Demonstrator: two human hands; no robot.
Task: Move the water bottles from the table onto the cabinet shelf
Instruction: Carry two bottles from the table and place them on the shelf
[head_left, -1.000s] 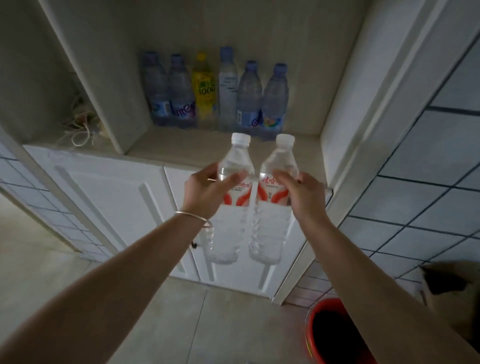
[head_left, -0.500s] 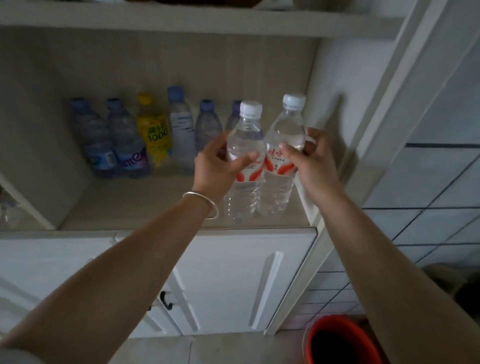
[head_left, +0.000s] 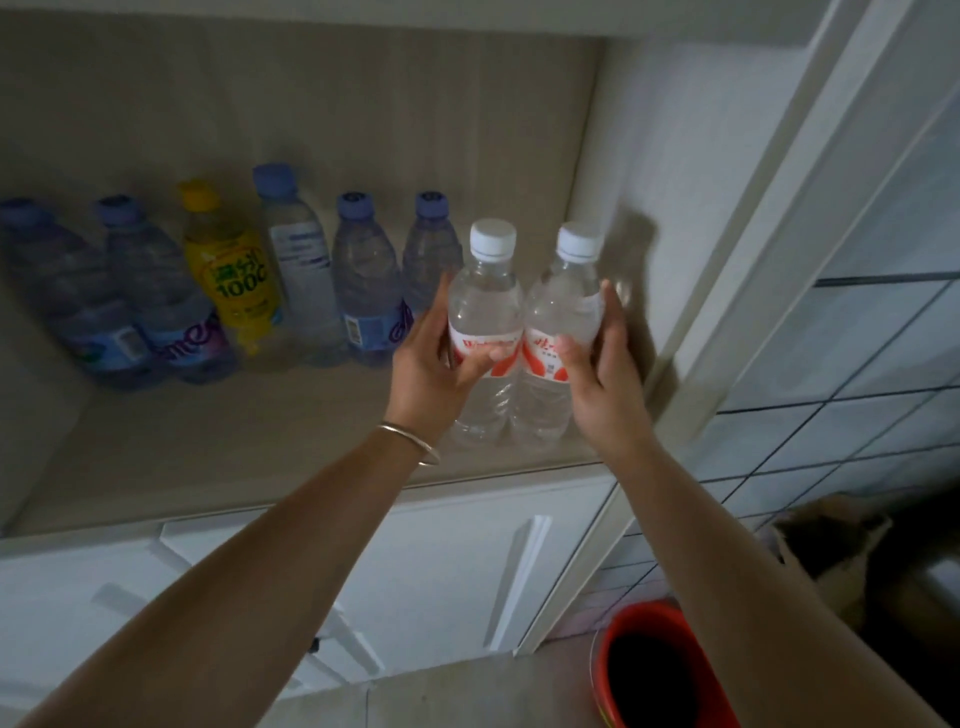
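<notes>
At centre frame, my left hand (head_left: 431, 358) and right hand (head_left: 602, 374) each grasp a white-capped water bottle (head_left: 485, 291), standing side by side on the cabinet shelf (head_left: 234, 441); next, I judge, letting go cleanly.

Likely a home — white cabinet (head_left: 457, 561), tiled wall (head_left: 857, 374), red bucket (head_left: 660, 670) on the floor.

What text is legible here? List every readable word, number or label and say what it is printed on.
"100C": large dark print on the yellow bottle.
"me": partial purple lettering on the label of the second blue-capped bottle from the left.
Red-and-white labels on the two white-capped bottles, gripped by the left hand and right hand: blurred, unreadable.
Other bottle labels: too small or blurred.
</notes>
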